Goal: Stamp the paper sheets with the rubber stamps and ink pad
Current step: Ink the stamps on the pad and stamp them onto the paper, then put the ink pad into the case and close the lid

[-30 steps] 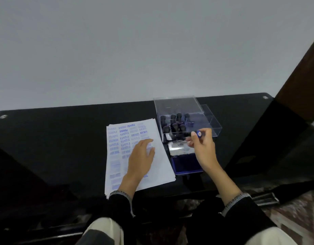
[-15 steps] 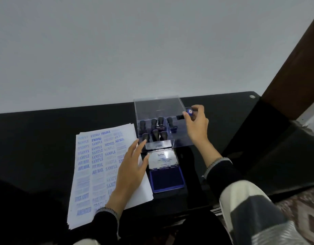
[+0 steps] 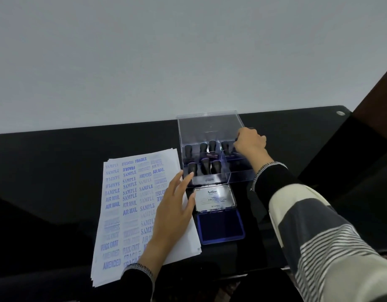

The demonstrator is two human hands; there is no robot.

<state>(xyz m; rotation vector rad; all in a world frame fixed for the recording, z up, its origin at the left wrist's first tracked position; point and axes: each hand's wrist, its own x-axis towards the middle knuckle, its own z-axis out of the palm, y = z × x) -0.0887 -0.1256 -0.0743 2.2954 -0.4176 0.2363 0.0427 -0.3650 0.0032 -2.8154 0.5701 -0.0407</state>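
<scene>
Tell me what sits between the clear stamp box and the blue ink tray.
In the head view, the ink pad's opened metal lid lies between them, labelled face up, hinged to the blue ink tray and reaching the front wall of the clear stamp box.

A plain pale wall (image 3: 166, 51) fills the upper field under even, dim light. Below it lies a glossy black table (image 3: 57, 171) with a metal fitting (image 3: 341, 113) near its far right corner. A dark brown panel (image 3: 378, 92) rises at right.
</scene>
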